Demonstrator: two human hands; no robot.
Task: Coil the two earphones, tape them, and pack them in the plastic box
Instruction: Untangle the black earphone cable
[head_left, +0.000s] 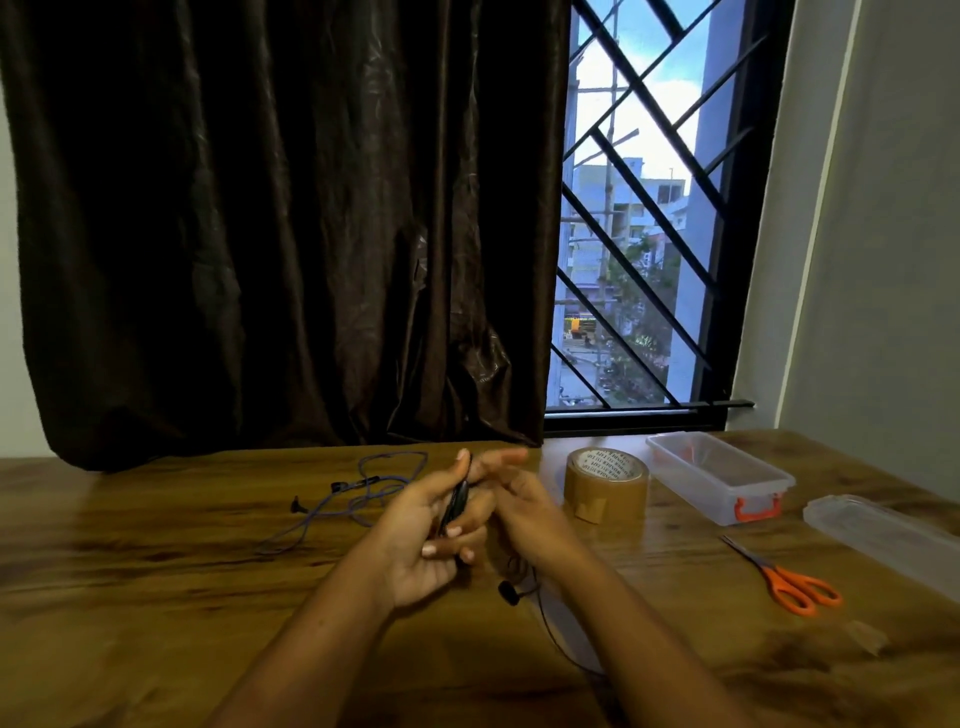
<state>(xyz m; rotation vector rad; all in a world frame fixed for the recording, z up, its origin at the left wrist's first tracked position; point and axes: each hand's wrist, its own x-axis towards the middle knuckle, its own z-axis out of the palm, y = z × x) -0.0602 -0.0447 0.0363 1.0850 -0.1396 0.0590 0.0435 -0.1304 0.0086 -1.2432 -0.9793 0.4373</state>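
A wooden table (156, 571) sits before a dark curtain (260, 234) and a barred window (639, 234). Near the far edge, left of centre, blue earphones (358, 484) lie loose and uncoiled. At the centre, above the table, the person's left hand (431, 530) curls its fingers around a bundle of black earphones (454, 501). One earbud dangles below, its cord trailing toward the near edge. The right hand (519, 506) touches the left. It is blurred, and whether it pinches the cord cannot be told. To the right stands a brown tape roll (605, 480), then an open plastic box (727, 499). Orange scissors (789, 582) and the box's lid (883, 535) lie near the right edge.
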